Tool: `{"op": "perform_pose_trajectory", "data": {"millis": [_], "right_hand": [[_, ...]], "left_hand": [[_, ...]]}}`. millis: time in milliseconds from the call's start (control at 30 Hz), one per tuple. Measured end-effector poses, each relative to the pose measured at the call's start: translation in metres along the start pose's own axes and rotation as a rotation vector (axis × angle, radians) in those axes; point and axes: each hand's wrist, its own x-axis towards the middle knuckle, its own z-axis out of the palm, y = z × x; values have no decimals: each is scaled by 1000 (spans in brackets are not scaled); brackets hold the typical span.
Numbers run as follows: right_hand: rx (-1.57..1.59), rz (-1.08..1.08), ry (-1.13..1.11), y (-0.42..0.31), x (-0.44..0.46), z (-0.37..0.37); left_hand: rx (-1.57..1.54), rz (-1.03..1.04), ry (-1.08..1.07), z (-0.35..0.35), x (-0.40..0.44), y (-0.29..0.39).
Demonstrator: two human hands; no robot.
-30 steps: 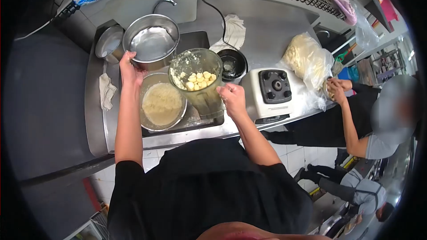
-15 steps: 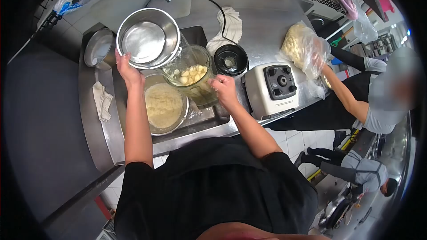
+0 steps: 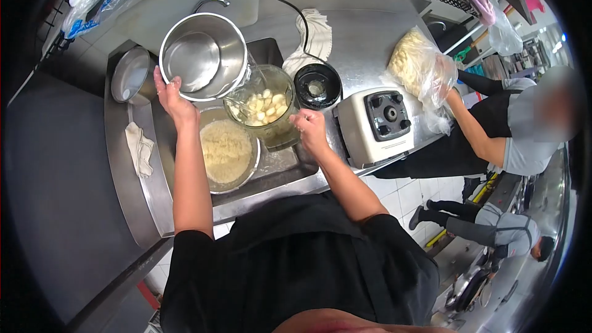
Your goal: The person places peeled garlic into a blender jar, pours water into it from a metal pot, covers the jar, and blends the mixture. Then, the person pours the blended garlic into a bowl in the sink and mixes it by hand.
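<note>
My left hand (image 3: pixel 174 98) grips the lower left side of a steel pot (image 3: pixel 232 55), which is tilted toward the right with liquid in it. Clear liquid runs from the pot's rim into a blender jar (image 3: pixel 277 135). Pale peeled cloves (image 3: pixel 266 108) lie in the jar. The fingers of my right hand (image 3: pixel 309 128) are closed at the jar's right side, where its handle is hidden. Below the pot, a steel bowl (image 3: pixel 254 163) in the sink holds a pale ground mash (image 3: pixel 225 151).
A blender base (image 3: pixel 377 124) and black lid-like part (image 3: pixel 317 86) stand right of the sink (image 3: pixel 296 169). Cloths (image 3: pixel 140 148) lie left and behind. Another steel pot (image 3: pixel 131 74) sits far left. A co-worker (image 3: pixel 481 129) handles a bag of cloves (image 3: pixel 412 65) at right.
The steel pot has risen and tipped toward the jar, and liquid now runs into it. The jar has shifted slightly left. The co-worker's hand has moved to the bag.
</note>
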Motion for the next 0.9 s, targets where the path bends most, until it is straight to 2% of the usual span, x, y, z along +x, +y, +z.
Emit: {"op": "perform_pose_trajectory", "data": {"millis": [533,600,633,667,767,800,900], "right_hand": [[6,12,20,-8,-1,-6],[80,-4,37,-3,-1,-10],[80,-8,35,-4,-4,-12],[136,23,63,-13,-8,-13],[250,42,104,-36,-15,-16],[309,38,114,-42,-16,-18],[304,-46,121,-58,-20,-27]], "left_hand": [[55,103,-66,11,1,-3],[-13,-65,-37,0,13,-16],[-106,-224,59,-4,19,-24],[-109,-221,57,0,19,-22],[-69,-467,84,15,19,-21],[-209,-671,122,17,20,-24],[-159,-811,105,32,11,-37]]}}
